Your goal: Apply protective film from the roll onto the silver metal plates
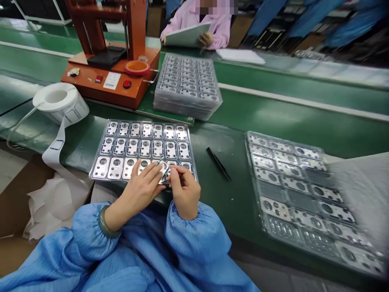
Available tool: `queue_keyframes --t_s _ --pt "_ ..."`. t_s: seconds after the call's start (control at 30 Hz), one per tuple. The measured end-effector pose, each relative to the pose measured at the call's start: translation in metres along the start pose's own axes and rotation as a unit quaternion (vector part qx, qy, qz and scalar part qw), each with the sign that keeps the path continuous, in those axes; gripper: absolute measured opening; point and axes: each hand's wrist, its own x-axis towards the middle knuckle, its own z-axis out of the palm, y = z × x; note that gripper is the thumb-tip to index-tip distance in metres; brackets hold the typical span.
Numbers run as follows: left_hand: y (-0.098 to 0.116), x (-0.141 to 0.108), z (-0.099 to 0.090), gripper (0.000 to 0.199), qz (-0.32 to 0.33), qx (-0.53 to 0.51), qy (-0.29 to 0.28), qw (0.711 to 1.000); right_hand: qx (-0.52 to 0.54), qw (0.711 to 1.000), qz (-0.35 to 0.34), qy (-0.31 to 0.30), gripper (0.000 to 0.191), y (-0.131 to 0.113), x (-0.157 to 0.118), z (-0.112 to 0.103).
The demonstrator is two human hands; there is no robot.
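Silver metal plate [162, 171] pinched over a clear plastic tray [97, 156]

Both bare hands meet at the near edge of the tray, holding the small plate tilted just above it. The fingers of the left hand [139, 188] [148, 172] curl closed over the plate's left side, and the fingertips of the right hand [184, 190] [175, 171] grip it from the right; neither hand is released. A jade bangle [105, 222] circles the left wrist, below a gathered blue sleeve [91, 239].

The tray holds rows of similar plates with round openings, and the hands cover part of its near row. Black tweezers [219, 164] lie on the green workbench [304, 105] to the right, well clear of the right hand. Farther right sits a second tray of plates [246, 150], blurred at its right end. Beyond the hands stands a wrapped stack of trays [187, 87], beside an orange bench machine [109, 77]. A label roll [57, 101] trails its strip [56, 152] toward the near left, above a cardboard box [18, 194]. Across the bench, a co-worker in a pink sleeve [220, 30] holds a white folder [188, 34].
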Motion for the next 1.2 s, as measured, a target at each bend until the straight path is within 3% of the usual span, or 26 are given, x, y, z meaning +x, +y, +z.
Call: queue_keyframes --t_s 0.3,0.57,0.8,0.9,1.03,1.1,1.2 --pt "0.001 -0.006 0.008 0.036 -0.007 0.041 0.037 0.998 -0.004 1.0 -0.015 0.004 0.028 0.004 0.009 0.002" --pt "0.013 -0.001 0.014 0.046 -0.048 0.044 0.006 0.998 -0.021 1.0 -0.002 0.012 0.032 0.008 0.012 0.001" --pt "0.003 -0.022 -0.003 0.04 0.005 0.004 0.054 0.999 -0.029 0.999 0.002 0.029 0.034 0.007 0.011 0.0" --pt "-0.01 -0.039 -0.017 0.035 0.016 -0.048 0.096 0.994 -0.035 0.999 0.004 0.04 0.033 0.007 0.01 0.0" --pt "-0.034 -0.071 -0.026 0.04 -0.034 -0.093 0.207 0.973 -0.043 0.998 0.005 0.05 0.033 0.006 0.01 0.0" --pt "-0.046 -0.088 -0.025 0.039 -0.097 -0.099 0.284 0.949 -0.045 0.998 0.006 0.052 0.034 0.005 0.01 0.0" --pt "-0.065 -0.113 -0.019 0.03 -0.252 -0.101 0.368 0.889 -0.05 0.997 0.006 0.062 0.034 0.004 0.009 0.0"
